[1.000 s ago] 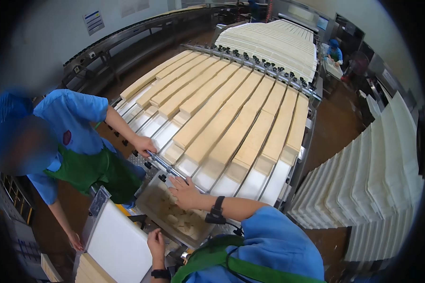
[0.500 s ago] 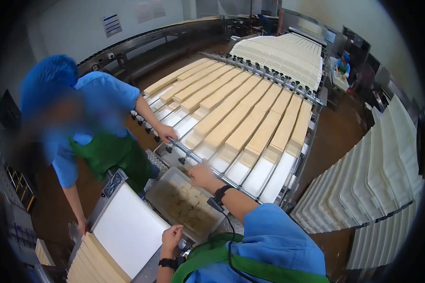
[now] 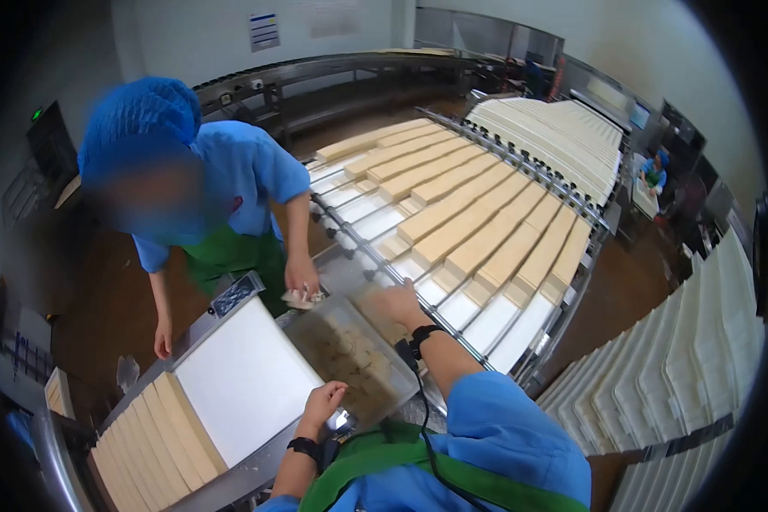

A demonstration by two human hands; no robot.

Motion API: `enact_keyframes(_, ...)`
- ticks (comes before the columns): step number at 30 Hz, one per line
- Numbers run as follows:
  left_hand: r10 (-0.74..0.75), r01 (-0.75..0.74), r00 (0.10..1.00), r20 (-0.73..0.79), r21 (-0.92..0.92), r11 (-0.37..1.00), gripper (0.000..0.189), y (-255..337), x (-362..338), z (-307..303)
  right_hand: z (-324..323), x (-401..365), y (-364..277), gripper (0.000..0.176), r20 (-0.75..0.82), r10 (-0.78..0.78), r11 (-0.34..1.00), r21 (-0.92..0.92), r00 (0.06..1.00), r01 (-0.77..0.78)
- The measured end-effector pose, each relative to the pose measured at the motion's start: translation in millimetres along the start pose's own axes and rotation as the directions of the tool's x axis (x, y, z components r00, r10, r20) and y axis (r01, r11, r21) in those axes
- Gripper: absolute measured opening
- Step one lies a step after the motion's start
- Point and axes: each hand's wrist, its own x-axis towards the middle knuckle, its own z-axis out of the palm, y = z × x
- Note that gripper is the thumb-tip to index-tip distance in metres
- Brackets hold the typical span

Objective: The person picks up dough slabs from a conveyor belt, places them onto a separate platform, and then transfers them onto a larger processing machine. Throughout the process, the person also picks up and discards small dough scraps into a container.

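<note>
My left hand (image 3: 322,404) is loosely closed beside a clear plastic tub (image 3: 397,395), and nothing shows in it. The tub holds pale, broken pieces (image 3: 350,354). Over the tub's far side is my right hand (image 3: 395,301), close to the conveyor's metal rail (image 3: 371,253); its fingers are blurred, and whether they hold anything is unclear. Long cream-coloured blocks (image 3: 465,213) lie in rows between thin rods on the white conveyor (image 3: 520,328). Left of my left hand, a white belt (image 3: 243,371) carries a row of similar blocks (image 3: 158,435).
A co-worker in a blue hair cover (image 3: 141,115) stands across at the left, one hand (image 3: 301,275) holding pale scraps by the tub, the other (image 3: 163,338) hanging near the belt. Stacked white trays (image 3: 674,358) rise at the right. Another person (image 3: 654,173) is far back.
The view has shifted. My right hand has drawn back from the rail toward the tub. The co-worker's hand has left the rail and now holds scraps; their other hand has let go of the blocks.
</note>
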Motion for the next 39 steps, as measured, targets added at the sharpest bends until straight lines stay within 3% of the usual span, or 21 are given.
enact_keyframes(9,-0.001,0.001,1.0,0.02,0.024,1.0,0.023,-1,2,0,19,1,14,0.015,-0.114,-0.066,0.994,0.077,0.991,0.075)
enact_keyframes(13,0.074,-0.074,0.997,-0.002,0.061,0.995,0.026,-12,8,7,10,0,11,0.014,-0.109,-0.074,0.995,0.063,0.991,0.081)
enact_keyframes(16,0.024,-0.027,0.999,0.035,0.065,0.998,0.024,-10,7,5,18,2,17,0.014,-0.155,-0.099,0.986,0.114,0.983,0.118)
enact_keyframes(21,0.108,-0.108,0.994,0.013,0.073,0.991,0.035,-6,-3,-3,1,-5,1,0.011,-0.077,-0.082,0.992,0.085,0.994,0.088)
enact_keyframes(27,0.207,-0.201,0.977,-0.042,0.12,0.972,0.034,-22,1,2,0,-6,-2,0.014,-0.038,-0.065,0.996,0.066,0.997,0.067)
enact_keyframes(36,0.055,-0.057,0.998,0.024,0.101,0.993,0.014,-10,-3,-4,9,-6,1,0.016,-0.084,-0.104,0.994,0.005,0.991,0.105)
enact_keyframes(39,0.101,-0.101,0.995,-0.004,0.062,0.993,0.009,-16,-3,0,10,-5,1,0.016,-0.082,-0.111,0.993,0.025,0.99,0.113)
